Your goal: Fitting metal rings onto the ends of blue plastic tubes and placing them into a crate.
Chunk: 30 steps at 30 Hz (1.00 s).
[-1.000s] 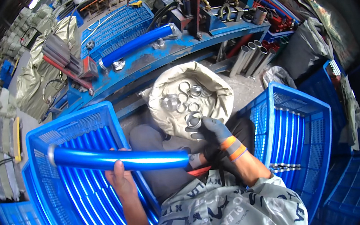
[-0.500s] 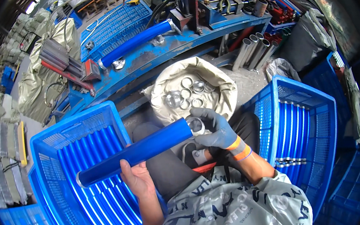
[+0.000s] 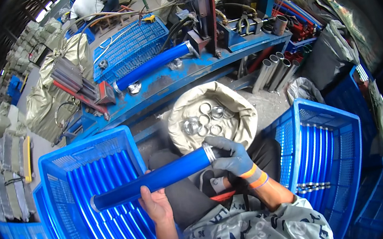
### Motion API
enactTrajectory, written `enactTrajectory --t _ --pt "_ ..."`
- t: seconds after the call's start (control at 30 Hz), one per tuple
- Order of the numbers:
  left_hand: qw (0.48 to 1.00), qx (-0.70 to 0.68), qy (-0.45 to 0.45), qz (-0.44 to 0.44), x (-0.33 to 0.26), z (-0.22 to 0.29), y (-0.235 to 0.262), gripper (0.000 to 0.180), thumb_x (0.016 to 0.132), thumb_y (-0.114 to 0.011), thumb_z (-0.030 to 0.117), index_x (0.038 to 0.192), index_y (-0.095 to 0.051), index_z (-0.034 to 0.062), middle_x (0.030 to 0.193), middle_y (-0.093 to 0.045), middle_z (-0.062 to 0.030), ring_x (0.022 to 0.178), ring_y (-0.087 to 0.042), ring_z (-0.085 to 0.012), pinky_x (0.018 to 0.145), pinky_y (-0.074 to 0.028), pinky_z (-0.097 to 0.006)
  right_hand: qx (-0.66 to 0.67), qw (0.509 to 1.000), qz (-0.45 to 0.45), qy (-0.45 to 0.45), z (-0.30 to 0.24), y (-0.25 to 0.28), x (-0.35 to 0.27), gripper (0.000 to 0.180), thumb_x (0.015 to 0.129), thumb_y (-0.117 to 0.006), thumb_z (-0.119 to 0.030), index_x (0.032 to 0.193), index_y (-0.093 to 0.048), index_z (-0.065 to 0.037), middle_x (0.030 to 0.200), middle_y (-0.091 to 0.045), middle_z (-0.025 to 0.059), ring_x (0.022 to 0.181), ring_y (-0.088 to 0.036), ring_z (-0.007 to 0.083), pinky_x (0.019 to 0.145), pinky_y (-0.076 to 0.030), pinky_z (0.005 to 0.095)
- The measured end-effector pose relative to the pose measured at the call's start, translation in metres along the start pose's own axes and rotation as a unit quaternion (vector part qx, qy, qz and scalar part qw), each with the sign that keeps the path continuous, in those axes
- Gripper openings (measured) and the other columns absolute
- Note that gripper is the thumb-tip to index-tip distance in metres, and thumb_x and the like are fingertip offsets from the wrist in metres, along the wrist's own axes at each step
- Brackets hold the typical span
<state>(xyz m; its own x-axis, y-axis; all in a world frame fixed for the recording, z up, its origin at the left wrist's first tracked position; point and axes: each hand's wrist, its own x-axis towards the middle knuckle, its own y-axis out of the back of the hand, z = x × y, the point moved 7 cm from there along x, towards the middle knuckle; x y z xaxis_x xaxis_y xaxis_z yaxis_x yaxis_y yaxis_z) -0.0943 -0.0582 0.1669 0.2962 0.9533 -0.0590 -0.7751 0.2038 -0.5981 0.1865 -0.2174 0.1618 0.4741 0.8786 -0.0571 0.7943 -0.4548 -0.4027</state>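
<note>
My bare left hand (image 3: pixel 156 206) grips a long blue tube (image 3: pixel 151 179) from underneath, holding it slanted over my lap and the left crate. My right hand (image 3: pixel 233 157), in a grey glove with orange cuff stripes, is closed on the tube's upper right end, where a silver metal ring (image 3: pixel 209 152) sits on the tip. Just beyond that end stands an open beige sack (image 3: pixel 237 110) holding several silver rings (image 3: pixel 203 123).
A blue plastic crate (image 3: pixel 56 166) full of blue tubes stands at my left, another blue crate (image 3: pixel 346 126) with tubes at my right. Ahead is a blue metal workbench (image 3: pixel 196 72) with a press and a blue tube (image 3: pixel 151 65) lying on it. Grey pipes (image 3: pixel 273 71) lean beside it.
The tube has swung from nearly level above the left crate to a slant, its right end raised toward the sack. My gloved hand stays at that end, where the ring now sits.
</note>
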Motion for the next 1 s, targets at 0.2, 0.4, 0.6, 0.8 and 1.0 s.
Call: enactTrajectory --t 0.2,0.4,0.6,0.8,1.0 --pt "1.0 -0.003 0.0 -0.01 0.024 -0.015 0.002 0.047 0.112 -0.078 0.036 0.148 -0.07 0.0068 0.146 -0.075 -0.0149 0.137 -0.073 -0.0318 0.116 -0.061 -0.052 0.016 1.0 -0.021 -0.015 0.0 0.001 0.026 0.072 0.092 -0.09 0.007 0.16 -0.067 0.003 0.149 -0.066 0.007 0.127 -0.068 0.0151 0.107 -0.058 0.0313" --pt "0.997 -0.074 0.015 0.0 0.062 -0.024 0.017 0.058 0.114 -0.074 0.04 0.153 -0.064 -0.0016 0.152 -0.072 -0.0168 0.144 -0.068 -0.0329 0.124 -0.056 -0.05 -0.033 0.994 -0.054 -0.086 -0.019 -0.025 0.074 0.077 0.095 -0.082 0.01 0.168 -0.057 0.003 0.156 -0.069 0.0084 0.142 -0.065 0.0151 0.12 -0.053 0.0312" --pt "0.991 -0.127 0.019 0.033 0.123 -0.019 0.025 0.066 0.117 -0.07 0.047 0.157 -0.059 -0.0038 0.161 -0.065 -0.0223 0.155 -0.058 -0.0383 0.135 -0.044 -0.058 -0.17 0.976 -0.038 0.126 -0.072 -0.005 0.237 0.065 0.106 -0.082 -0.013 0.164 -0.059 0.005 0.153 -0.071 0.014 0.137 -0.068 0.0193 0.119 -0.053 0.0366" --pt "0.985 -0.152 -0.007 0.08 0.148 0.026 0.053 0.067 0.118 -0.068 0.044 0.161 -0.052 -0.0061 0.169 -0.055 -0.0264 0.162 -0.05 -0.0382 0.142 -0.036 -0.056 -0.68 0.653 0.039 0.331 -0.064 -0.068 0.439 0.083 0.089 -0.09 -0.027 0.165 -0.059 -0.015 0.165 -0.059 0.0256 0.153 -0.055 0.0487 0.128 -0.044 0.0572" --pt "0.987 -0.144 0.056 0.033 0.185 -0.031 0.016 0.059 0.12 -0.065 0.041 0.157 -0.057 -0.0037 0.163 -0.062 -0.0234 0.158 -0.056 -0.0377 0.139 -0.04 -0.056 -0.813 0.491 0.158 0.27 -0.063 0.08 0.532 0.074 0.084 -0.083 -0.022 0.155 -0.061 -0.017 0.15 -0.065 0.0193 0.147 -0.059 0.0453 0.123 -0.041 0.0706"
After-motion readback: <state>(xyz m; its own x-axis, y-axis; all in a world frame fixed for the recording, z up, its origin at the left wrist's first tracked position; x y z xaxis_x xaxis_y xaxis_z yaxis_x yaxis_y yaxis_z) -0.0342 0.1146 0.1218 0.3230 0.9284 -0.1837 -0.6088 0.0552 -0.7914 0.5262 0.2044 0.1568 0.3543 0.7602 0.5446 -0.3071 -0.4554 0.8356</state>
